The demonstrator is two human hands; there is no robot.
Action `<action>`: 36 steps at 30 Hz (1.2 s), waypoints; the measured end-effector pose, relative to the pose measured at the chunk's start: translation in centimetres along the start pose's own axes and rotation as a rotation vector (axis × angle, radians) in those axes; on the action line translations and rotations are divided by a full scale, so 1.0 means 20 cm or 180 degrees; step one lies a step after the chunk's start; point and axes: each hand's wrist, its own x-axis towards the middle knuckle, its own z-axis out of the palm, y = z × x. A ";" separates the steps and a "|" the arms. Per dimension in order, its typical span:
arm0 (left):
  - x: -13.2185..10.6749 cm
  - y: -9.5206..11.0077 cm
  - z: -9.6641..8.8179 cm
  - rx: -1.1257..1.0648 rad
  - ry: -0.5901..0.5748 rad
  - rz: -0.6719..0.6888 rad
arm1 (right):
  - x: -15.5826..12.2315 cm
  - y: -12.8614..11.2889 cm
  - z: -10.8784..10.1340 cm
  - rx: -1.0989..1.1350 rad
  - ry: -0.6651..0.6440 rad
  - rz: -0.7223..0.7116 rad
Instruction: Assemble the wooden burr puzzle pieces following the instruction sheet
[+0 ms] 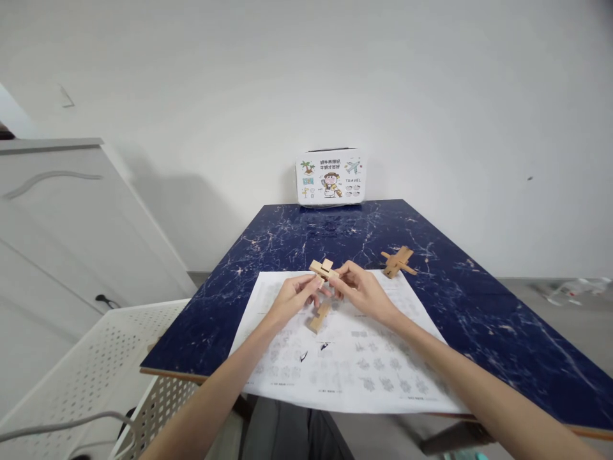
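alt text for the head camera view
The left hand and right hand hold a small wooden puzzle assembly above a printed sheet on a dark blue marbled table. A loose wooden piece lies on the sheet; an assembled wooden cross sits further right.

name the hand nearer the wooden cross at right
Right. Both hands pinch the wooden piece; the right hand is just left of the wooden cross, the left hand farther left.

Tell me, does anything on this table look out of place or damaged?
Nothing looks spilled or damaged. Only the paper sheet seems to hang slightly over the near edge of the table. The left hand and right hand hold a wooden puzzle.
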 end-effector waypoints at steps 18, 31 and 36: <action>-0.01 0.00 0.04 0.0649 0.0361 0.0198 | 0.01 0.02 -0.01 0.0776 -0.0267 0.0056; 0.00 -0.07 0.01 0.2452 0.1247 0.0546 | 0.02 0.02 -0.04 0.2053 -0.0735 0.0799; -0.01 -0.07 0.01 0.3215 0.1288 0.0597 | 0.03 0.01 -0.06 0.1818 -0.0398 0.0915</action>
